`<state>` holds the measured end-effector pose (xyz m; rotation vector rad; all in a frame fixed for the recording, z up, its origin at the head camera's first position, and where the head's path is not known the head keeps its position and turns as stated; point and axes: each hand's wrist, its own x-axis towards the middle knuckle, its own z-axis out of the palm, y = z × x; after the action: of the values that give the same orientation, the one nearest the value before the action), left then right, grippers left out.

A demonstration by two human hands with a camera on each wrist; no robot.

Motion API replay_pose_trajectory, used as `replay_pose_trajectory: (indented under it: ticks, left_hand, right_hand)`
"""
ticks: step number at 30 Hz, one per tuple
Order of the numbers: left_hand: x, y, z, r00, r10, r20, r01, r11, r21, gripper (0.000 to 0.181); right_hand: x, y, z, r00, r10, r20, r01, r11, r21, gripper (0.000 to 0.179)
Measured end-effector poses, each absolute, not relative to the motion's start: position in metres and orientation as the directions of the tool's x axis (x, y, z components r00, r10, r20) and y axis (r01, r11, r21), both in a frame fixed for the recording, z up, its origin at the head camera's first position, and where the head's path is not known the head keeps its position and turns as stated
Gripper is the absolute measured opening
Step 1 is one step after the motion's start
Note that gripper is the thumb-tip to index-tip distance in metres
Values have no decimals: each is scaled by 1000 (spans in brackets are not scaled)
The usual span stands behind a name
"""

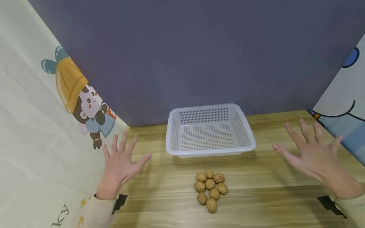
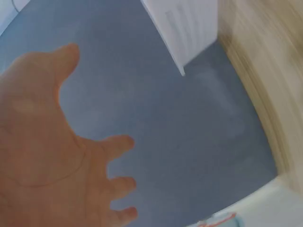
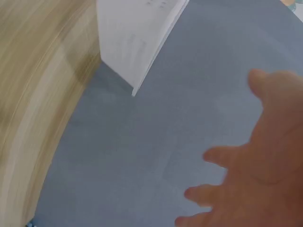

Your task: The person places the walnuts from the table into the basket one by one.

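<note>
I'm looking at a small screened-in nook, homely in feel, though whether it sits in a house or a workplace I can't tell. A wood-grain desk (image 1: 159, 196) runs up to a plain slate-blue panel (image 1: 194, 53) at 12 o'clock. At 9 o'clock there's a pale, creased sheet (image 1: 28, 126) printed with a cartoon figure (image 1: 91, 101) in a yellow hat; at 2 o'clock, a white surface (image 1: 339, 88) with blue cartoon shapes. The plastic basket (image 1: 211, 152) and walnuts (image 1: 210, 184) look like household stuff.
</note>
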<state>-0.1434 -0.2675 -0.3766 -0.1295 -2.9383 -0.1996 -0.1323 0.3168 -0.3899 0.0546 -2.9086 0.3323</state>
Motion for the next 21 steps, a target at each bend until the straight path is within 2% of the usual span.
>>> replay_pose_trajectory:
  ticks: [4,9,13,18,21]
  left_hand:
    - [-144,-261,-383,-971,129,203,173,960,220,91]
    - [-144,-251,-398,-959,172,225,249,891,380,83]
    - [-147,-242,-413,-947,182,266,294,827,479,78]
    - [-149,-231,-429,-932,174,318,335,752,568,75]
    - [-151,-225,-434,-924,168,342,352,720,598,73]
  right_hand:
    - [-132,310,-390,-932,-56,358,-157,953,-259,95]
    - [-131,293,-391,-846,-92,526,-326,869,-372,74]
    - [-129,277,-399,-806,-111,582,-405,821,-403,63]
    - [-130,260,-413,-747,-142,649,-511,748,-423,60]
    - [-130,251,-420,-756,-149,637,-533,705,-467,60]
